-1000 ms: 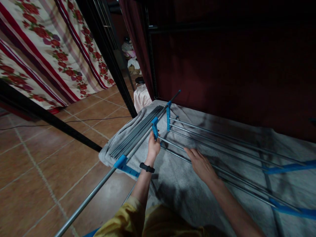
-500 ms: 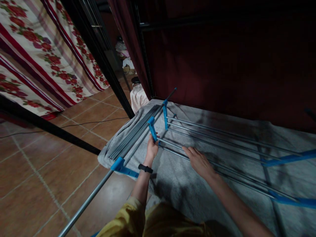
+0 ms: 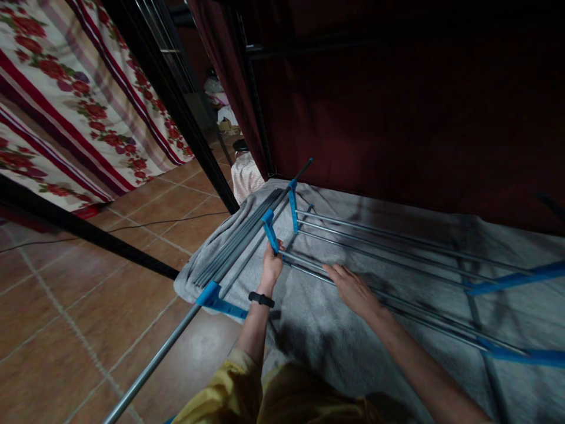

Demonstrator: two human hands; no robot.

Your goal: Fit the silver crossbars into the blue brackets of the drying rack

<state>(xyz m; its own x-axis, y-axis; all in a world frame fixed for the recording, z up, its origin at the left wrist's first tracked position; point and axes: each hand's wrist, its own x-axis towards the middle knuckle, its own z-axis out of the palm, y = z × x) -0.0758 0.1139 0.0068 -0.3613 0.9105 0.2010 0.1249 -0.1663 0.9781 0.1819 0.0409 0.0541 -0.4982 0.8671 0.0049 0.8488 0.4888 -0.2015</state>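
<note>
My left hand (image 3: 272,266), with a black band on its wrist, is closed around the lower end of a blue plastic bracket (image 3: 268,227), where thin metal rods join it. My right hand (image 3: 351,287) rests over a metal rod (image 3: 303,259) running from that bracket, with its fingers curled round it. Further back stands a second blue bracket (image 3: 293,206) with several parallel rods (image 3: 375,235) in it. Nearer me, a third blue bracket (image 3: 220,301) sits on a long grey pole (image 3: 159,359). Part of the left fingers is hidden behind the bracket.
A bundle of loose grey rods (image 3: 241,238) lies on the grey blanket (image 3: 318,330). Blue end pieces (image 3: 525,353) hold the rods' far ends at right. Black frame bars (image 3: 132,247) cross the left side over the tiled floor (image 3: 53,353). A dark red curtain (image 3: 397,129) hangs behind.
My right hand has shifted slightly left along the rod, its fingers now more curled. My left hand stays at the bracket, and the view has moved a little.
</note>
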